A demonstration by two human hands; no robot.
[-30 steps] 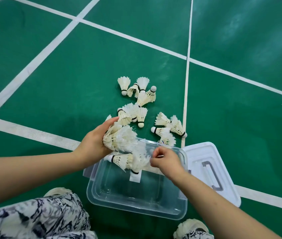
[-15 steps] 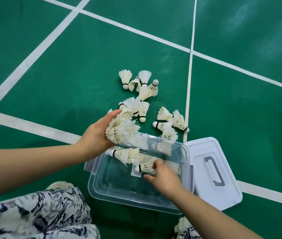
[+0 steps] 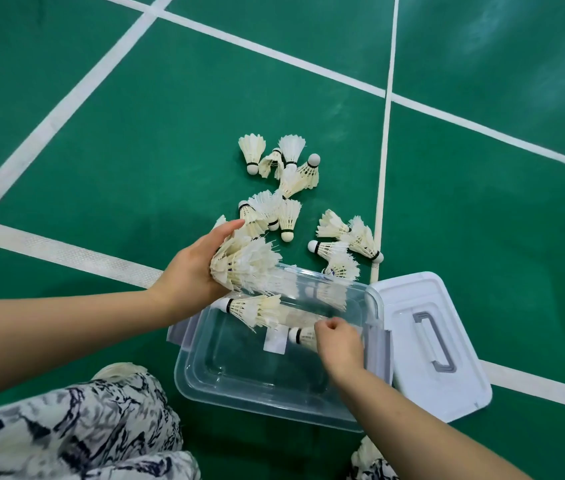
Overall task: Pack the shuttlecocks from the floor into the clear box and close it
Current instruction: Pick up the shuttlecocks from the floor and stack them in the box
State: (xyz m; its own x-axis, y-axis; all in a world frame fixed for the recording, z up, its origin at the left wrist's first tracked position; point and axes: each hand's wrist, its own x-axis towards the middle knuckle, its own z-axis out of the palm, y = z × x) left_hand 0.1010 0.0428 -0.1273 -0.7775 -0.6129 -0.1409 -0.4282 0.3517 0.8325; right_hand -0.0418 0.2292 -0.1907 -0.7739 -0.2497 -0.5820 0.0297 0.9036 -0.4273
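The head view looks steeply down from close above onto the green floor (image 3: pixel 135 150) ahead.

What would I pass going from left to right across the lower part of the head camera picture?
Patterned trouser leg → left hand holding a bunch of shuttlecocks → clear box → right hand → white lid.

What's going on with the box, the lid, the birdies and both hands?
Box: open, nearly empty.
Lid: off, flat on the floor beside the box.
Floor shuttlecocks: scattered, unpacked.
Left hand: holding a bunch over the box.
Right hand: inside the box, gripping one shuttlecock.
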